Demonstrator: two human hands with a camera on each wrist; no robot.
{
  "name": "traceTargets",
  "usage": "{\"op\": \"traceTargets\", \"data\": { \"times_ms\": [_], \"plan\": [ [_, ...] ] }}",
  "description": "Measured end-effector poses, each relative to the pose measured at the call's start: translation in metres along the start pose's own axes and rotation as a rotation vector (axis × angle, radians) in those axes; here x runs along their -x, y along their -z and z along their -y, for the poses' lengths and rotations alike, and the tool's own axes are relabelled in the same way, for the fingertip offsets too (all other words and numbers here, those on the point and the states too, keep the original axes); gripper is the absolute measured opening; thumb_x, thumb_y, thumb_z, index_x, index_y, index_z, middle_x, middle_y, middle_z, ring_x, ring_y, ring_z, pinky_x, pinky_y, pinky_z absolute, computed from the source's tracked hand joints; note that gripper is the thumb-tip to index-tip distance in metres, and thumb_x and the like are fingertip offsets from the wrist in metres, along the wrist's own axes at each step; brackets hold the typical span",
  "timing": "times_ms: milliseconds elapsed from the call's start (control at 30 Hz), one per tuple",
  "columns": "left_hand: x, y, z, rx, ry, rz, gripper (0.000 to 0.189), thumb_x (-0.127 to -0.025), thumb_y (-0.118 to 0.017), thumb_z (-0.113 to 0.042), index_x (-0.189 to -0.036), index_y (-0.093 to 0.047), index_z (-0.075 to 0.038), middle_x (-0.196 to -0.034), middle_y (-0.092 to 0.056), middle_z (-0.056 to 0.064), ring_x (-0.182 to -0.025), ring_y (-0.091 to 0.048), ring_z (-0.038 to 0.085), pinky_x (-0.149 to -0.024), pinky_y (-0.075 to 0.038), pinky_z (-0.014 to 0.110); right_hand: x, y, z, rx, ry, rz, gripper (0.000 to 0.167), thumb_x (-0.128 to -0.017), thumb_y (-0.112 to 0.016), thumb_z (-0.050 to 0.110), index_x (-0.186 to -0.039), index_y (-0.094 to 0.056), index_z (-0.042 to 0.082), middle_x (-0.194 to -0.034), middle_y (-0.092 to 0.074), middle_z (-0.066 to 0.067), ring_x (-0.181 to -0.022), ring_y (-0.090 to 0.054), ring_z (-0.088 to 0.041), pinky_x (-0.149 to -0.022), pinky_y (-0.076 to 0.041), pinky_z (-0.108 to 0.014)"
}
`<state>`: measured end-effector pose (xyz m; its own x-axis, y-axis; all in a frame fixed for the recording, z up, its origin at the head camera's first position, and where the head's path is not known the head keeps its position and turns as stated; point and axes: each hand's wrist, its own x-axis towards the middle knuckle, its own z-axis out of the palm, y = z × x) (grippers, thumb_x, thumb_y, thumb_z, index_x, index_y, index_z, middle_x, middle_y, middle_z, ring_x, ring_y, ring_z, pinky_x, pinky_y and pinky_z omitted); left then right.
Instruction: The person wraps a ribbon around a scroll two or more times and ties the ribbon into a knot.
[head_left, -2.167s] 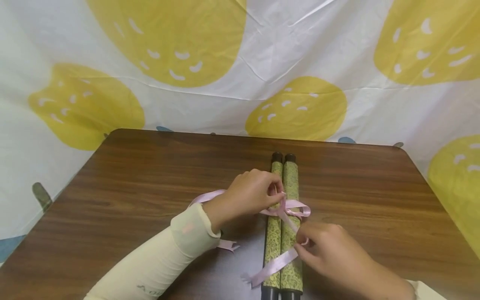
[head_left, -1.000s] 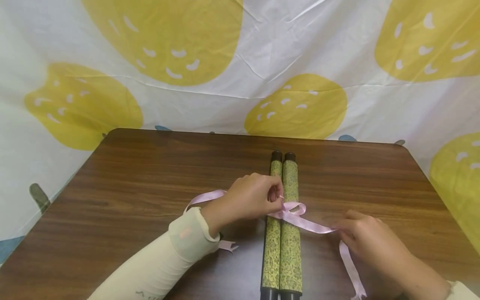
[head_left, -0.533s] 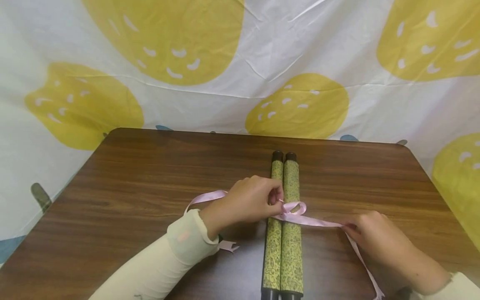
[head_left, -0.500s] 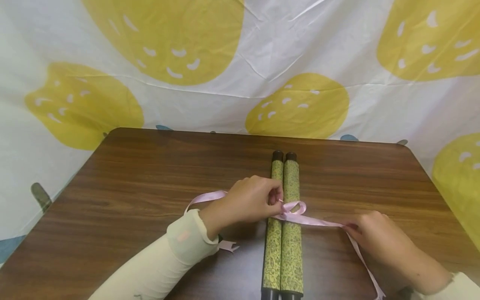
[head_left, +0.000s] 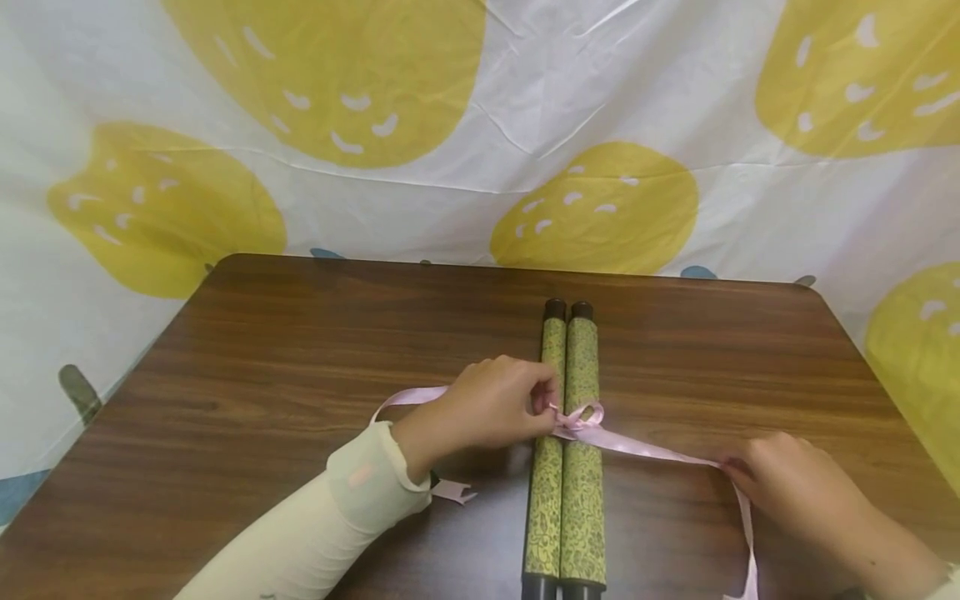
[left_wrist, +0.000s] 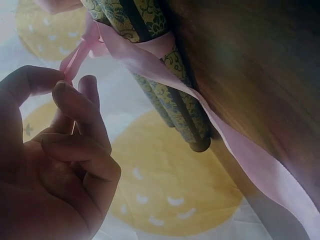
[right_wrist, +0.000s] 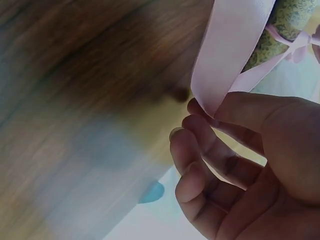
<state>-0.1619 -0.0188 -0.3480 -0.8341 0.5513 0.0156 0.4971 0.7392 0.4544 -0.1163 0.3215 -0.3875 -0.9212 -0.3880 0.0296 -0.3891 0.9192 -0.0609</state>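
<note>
Two scroll-like rolls (head_left: 582, 500) in green-gold patterned cloth with black end knobs lie side by side, lengthwise on the table. A pink satin ribbon (head_left: 637, 447) goes round both, with a knot and a small loop on top. My left hand (head_left: 487, 408) pinches a ribbon loop just left of the knot; the left wrist view shows thumb and fingertip on the loop (left_wrist: 75, 62). Out to the right, my right hand (head_left: 806, 492) pinches the ribbon's other length, drawn nearly straight from the knot. Its tail (head_left: 748, 542) hangs below that hand.
A brown wood-grain table (head_left: 300, 333) bears everything. Another ribbon stretch (head_left: 408, 400) curves out left behind my left wrist, and its notched end (head_left: 453, 492) lies by the sleeve. A white cloth (head_left: 420, 208) with yellow fruit shapes hangs behind the table.
My right hand has moved from over the rolls out to the right, drawing the ribbon with it. The loop by the knot has become smaller. My left hand has shifted slightly left and down.
</note>
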Motion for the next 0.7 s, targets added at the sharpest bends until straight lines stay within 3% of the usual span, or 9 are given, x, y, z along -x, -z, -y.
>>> {"op": "traceTargets", "data": {
  "times_ms": [267,367,533,700],
  "plan": [
    [0.002,-0.008,0.003,-0.041,0.019,0.064,0.013,-0.084,-0.069,-0.032,-0.082,-0.057,-0.029,-0.071,-0.057,-0.013,-0.066,-0.054,0.008,-0.058,-0.044,0.028,-0.004,0.007,0.002,-0.061,0.037,0.074,0.012,-0.082,-0.08,0.024,-0.09,-0.072,0.029,-0.081,-0.069,0.01,-0.075,-0.068,-0.018,-0.06,-0.053,-0.048],
    [0.002,-0.012,0.004,-0.046,0.017,0.076,0.013,-0.083,-0.07,-0.03,-0.083,-0.057,-0.029,-0.07,-0.055,-0.012,-0.065,-0.053,0.008,-0.057,-0.043,0.028,-0.012,0.017,0.011,-0.12,0.074,0.094,0.012,-0.084,-0.079,0.032,-0.09,-0.07,0.027,-0.078,-0.065,0.013,-0.071,-0.062,-0.009,-0.06,-0.051,-0.038],
    [0.001,-0.017,0.002,0.032,-0.008,0.104,0.015,-0.084,-0.071,-0.021,-0.093,-0.06,-0.025,-0.078,-0.062,-0.011,-0.064,-0.055,0.007,-0.056,-0.046,0.025,-0.034,0.033,0.036,-0.233,0.149,0.021,0.015,-0.09,-0.074,0.031,-0.096,-0.071,0.018,-0.08,-0.062,0.014,-0.07,-0.057,-0.001,-0.06,-0.049,-0.024],
    [0.001,-0.021,-0.001,0.094,-0.083,0.118,0.03,-0.082,-0.072,-0.01,-0.106,-0.059,-0.021,-0.092,-0.064,-0.01,-0.07,-0.057,0.004,-0.06,-0.049,0.019,-0.059,0.03,0.054,-0.344,0.219,-0.045,0.018,-0.091,-0.073,0.021,-0.106,-0.073,0.012,-0.091,-0.069,0.009,-0.079,-0.063,-0.004,-0.068,-0.054,-0.027]
  ]
}}
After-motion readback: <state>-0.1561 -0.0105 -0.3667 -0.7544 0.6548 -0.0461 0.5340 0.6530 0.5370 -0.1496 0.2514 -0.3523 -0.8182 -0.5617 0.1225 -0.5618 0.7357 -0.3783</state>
